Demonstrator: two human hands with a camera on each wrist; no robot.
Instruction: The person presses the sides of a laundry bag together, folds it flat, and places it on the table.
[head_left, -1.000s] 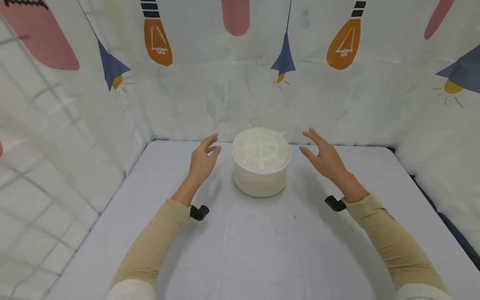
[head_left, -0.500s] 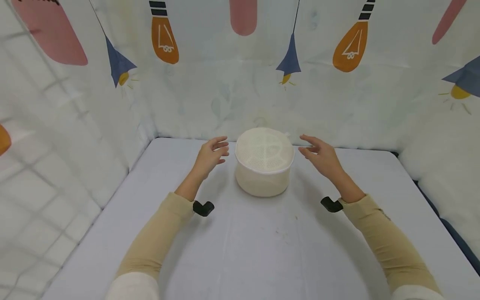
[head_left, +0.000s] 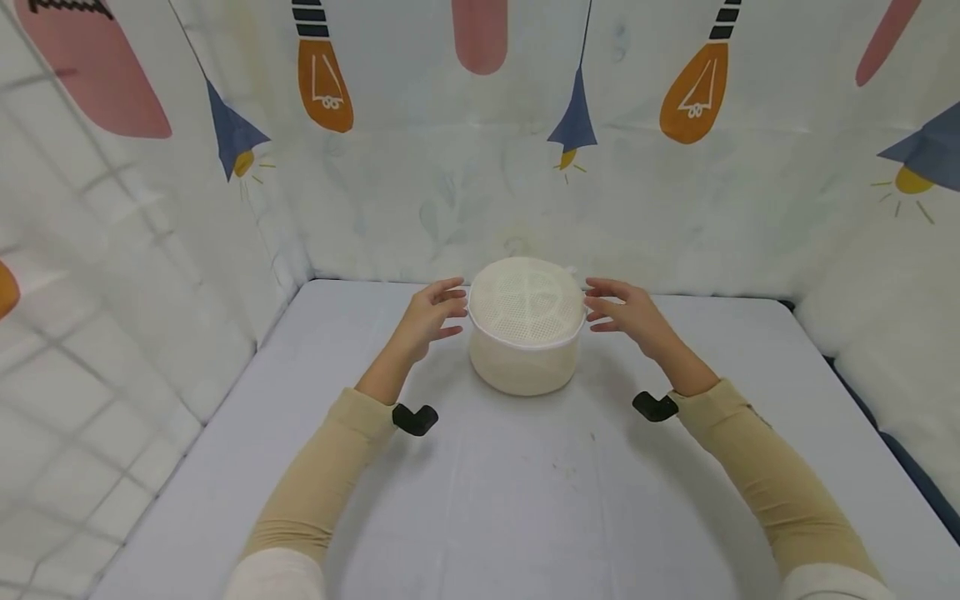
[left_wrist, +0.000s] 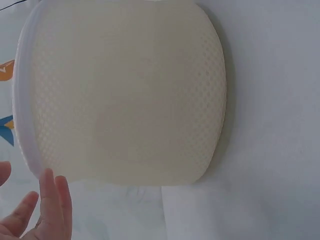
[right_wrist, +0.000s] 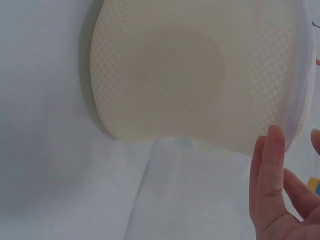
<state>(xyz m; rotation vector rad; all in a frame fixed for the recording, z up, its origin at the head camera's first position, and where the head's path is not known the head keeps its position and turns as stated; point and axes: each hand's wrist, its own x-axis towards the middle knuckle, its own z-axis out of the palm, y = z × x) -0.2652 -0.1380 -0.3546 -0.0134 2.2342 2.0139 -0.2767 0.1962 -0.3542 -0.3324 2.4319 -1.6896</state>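
Observation:
A cream, round mesh laundry bag [head_left: 525,367] with a white rim stands upright near the far side of the table. At its left is my left hand [head_left: 431,319], fingers spread and loosely bent, their tips close to the rim. My right hand [head_left: 626,312] mirrors it on the other side, fingertips at the rim. The left wrist view shows the mesh wall of the bag [left_wrist: 130,95] large, with straight fingers [left_wrist: 50,210] by its rim. Similarly, fingers [right_wrist: 271,185] reach the rim in the right wrist view. Whether the tips touch the bag I cannot tell.
A white cloth covers the table [head_left: 517,517]. Behind it hangs a pale curtain [head_left: 375,200] printed with lamps and bulbs, and more sheeting closes in both sides. Small specks lie on the cloth in front of the bag. A dark camera mount sits on each wrist.
Both hands have moved inward to the bag's sides. The left fingers have spread apart, and the right hand has turned its fingers toward the rim. The bag stands where it was.

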